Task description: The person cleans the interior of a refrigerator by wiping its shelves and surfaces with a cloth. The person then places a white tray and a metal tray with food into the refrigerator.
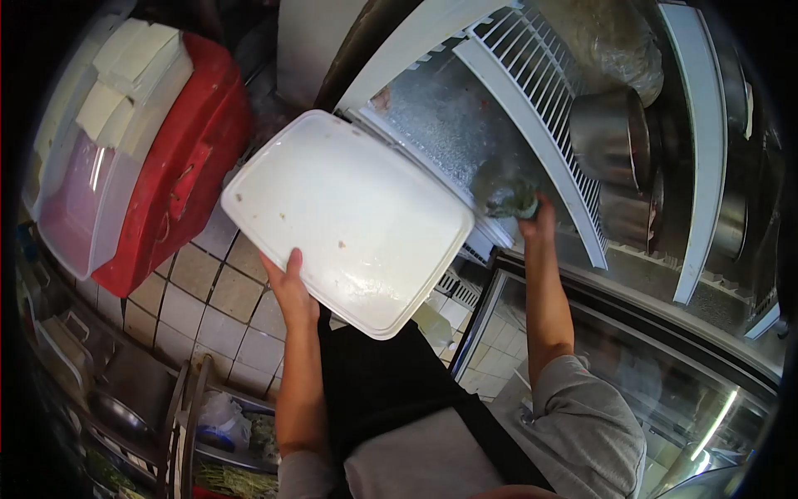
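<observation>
One white plastic panel (345,220) (a lid or a shallow tray, I can't tell which) tilts in front of the person, rectangular, round-cornered and rimmed, its glossy face dotted with a few brown specks. The left hand (291,291) grips its near left edge, thumb laid over the rim; the other fingers go partly out of sight beneath. One green bundle (503,198), apparently in crinkled clear film, is at the mouth of the fridge, just right of the panel. The right hand (539,218) has its fingers curled tight on the bundle's near right end, though part of that grasp is hidden.

Above the bundle runs one white wire rack (540,133), thin parallel bars behind a broad front edge. Two smooth, round metal pots (607,137) sit to its right, and one large bag (611,46) of wrinkled clear plastic lies farther off. Left of the panel are one hard red container (199,158), one see-through tub (79,195) and two pale, flat-sided packets (137,50). Square tiles (237,287) with dark joints cover the floor between.
</observation>
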{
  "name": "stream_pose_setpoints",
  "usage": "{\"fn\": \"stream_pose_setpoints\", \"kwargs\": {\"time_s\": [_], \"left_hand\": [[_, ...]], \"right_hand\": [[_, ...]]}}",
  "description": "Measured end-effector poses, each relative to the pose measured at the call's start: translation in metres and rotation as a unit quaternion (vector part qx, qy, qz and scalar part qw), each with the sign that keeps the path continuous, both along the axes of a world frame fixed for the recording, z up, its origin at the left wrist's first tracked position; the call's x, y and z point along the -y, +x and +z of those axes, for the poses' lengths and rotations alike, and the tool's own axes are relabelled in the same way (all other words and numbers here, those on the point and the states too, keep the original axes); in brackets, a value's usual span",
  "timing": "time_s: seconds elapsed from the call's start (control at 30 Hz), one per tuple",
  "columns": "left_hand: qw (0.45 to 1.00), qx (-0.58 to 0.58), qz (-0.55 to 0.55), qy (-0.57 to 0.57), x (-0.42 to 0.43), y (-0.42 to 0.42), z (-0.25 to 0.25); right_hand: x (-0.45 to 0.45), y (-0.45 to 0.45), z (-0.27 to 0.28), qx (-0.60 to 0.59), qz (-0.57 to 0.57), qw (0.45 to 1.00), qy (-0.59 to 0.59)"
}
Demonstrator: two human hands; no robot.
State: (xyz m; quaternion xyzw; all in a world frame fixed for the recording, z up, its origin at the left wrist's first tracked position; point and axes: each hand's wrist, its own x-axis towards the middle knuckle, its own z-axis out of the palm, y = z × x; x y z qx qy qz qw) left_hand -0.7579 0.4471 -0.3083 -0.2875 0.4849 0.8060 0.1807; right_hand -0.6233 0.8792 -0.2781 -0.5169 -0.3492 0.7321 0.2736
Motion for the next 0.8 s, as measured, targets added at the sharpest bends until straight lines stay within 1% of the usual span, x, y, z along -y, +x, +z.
{"fn": "stream_pose_setpoints", "kwargs": {"time_s": [0.03, 0.13, 0.17, 0.2, 0.23, 0.27, 0.3, 0.33, 0.4, 0.47, 0.57, 0.6, 0.67, 0.73, 0.77, 0.8], "left_hand": [[1.000, -0.021, -0.010, -0.018, -0.006, 0.007, -0.003], [0.985, -0.109, -0.038, -0.127, -0.024, 0.025, -0.032], [0.984, -0.115, -0.042, -0.129, -0.029, 0.029, -0.040], [0.982, -0.111, -0.044, -0.144, -0.036, 0.033, -0.047], [0.981, -0.104, -0.045, -0.160, -0.042, 0.038, -0.055], [0.978, -0.096, -0.045, -0.177, -0.048, 0.043, -0.062], [0.976, -0.093, -0.053, -0.188, -0.053, 0.047, -0.064], [0.978, -0.087, -0.042, -0.186, -0.058, 0.050, -0.069], [0.981, -0.074, -0.025, -0.177, -0.067, 0.056, -0.077], [0.984, -0.059, -0.020, -0.167, -0.073, 0.064, -0.082], [0.978, -0.062, -0.057, -0.191, -0.077, 0.079, -0.091], [0.979, -0.060, -0.054, -0.188, -0.079, 0.083, -0.093], [0.980, -0.056, -0.051, -0.185, -0.081, 0.089, -0.094], [0.986, -0.039, -0.038, -0.155, -0.079, 0.092, -0.096], [0.989, -0.032, -0.031, -0.139, -0.079, 0.092, -0.096], [0.988, -0.035, -0.026, -0.151, -0.080, 0.092, -0.095]], "right_hand": [[-0.002, 0.009, -0.006, 0.021, -0.026, 0.999, 0.040], [-0.099, 0.068, -0.101, -0.068, -0.078, 0.978, 0.180], [-0.119, 0.070, -0.123, -0.014, -0.088, 0.962, 0.259], [-0.130, 0.061, -0.135, 0.085, -0.083, 0.934, 0.337], [-0.143, 0.055, -0.144, 0.239, -0.055, 0.873, 0.421], [-0.160, 0.046, -0.150, 0.359, -0.015, 0.798, 0.484], [-0.173, 0.032, -0.154, 0.446, 0.018, 0.722, 0.529], [-0.189, 0.016, -0.155, 0.496, 0.047, 0.660, 0.563], [-0.220, -0.016, -0.152, 0.528, 0.101, 0.590, 0.603], [-0.247, -0.054, -0.142, 0.520, 0.157, 0.563, 0.623], [-0.262, -0.119, -0.133, 0.490, 0.216, 0.555, 0.637], [-0.263, -0.140, -0.130, 0.478, 0.225, 0.555, 0.642], [-0.268, -0.182, -0.140, 0.459, 0.230, 0.537, 0.670], [-0.262, -0.218, -0.146, 0.437, 0.236, 0.517, 0.697], [-0.243, -0.236, -0.141, 0.401, 0.244, 0.532, 0.705], [-0.223, -0.255, -0.137, 0.364, 0.251, 0.546, 0.711]]}}
